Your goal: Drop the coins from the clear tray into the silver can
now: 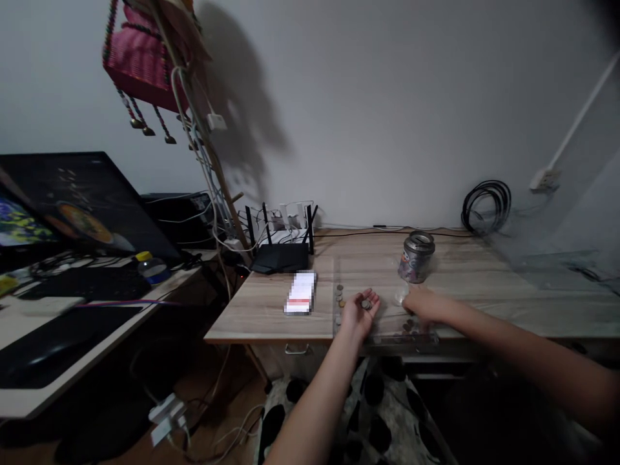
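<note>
My left hand is palm up over the wooden desk, its fingers curled around some coins. My right hand reaches down at the clear tray, just in front of the tin can; its fingertips are blurred and what they hold, if anything, is too small to tell. Several coins lie along the left side of the clear tray, and darker coins are below my right hand. The round tin can with a printed side stands upright behind my right hand.
A phone lies left of the tray. Behind it are a black router and cables. A black cable coil leans against the wall. Another desk with a monitor and bottle stands at left.
</note>
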Demonstrator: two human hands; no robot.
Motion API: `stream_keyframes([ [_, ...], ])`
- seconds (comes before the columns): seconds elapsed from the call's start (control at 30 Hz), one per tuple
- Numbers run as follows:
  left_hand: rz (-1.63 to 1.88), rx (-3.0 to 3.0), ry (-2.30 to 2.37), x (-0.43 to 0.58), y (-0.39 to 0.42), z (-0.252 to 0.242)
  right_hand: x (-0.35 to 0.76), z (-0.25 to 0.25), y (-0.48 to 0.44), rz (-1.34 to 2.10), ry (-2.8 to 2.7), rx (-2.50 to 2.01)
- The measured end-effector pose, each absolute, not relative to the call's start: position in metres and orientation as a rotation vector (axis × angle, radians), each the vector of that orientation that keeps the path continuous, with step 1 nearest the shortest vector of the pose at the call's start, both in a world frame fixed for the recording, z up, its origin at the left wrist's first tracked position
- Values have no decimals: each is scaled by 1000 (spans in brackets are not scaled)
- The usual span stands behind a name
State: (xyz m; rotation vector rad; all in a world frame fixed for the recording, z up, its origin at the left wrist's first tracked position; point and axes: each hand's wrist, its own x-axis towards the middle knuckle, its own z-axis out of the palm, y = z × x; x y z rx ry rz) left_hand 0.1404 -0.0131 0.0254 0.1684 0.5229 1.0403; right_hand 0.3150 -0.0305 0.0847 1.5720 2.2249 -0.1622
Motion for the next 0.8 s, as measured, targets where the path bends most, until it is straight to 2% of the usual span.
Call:
stream_keyframes([
  [0.1, 1040, 163, 508, 141, -13, 26, 323, 76, -33, -50, 2281, 1492],
  [0.37, 1065, 163, 519, 140, -14, 28, 325, 70, -25, -139, 2228, 1443],
  [0.8, 1063, 159, 516, 141, -16, 31, 318, 72, -38, 35, 2299, 1438],
])
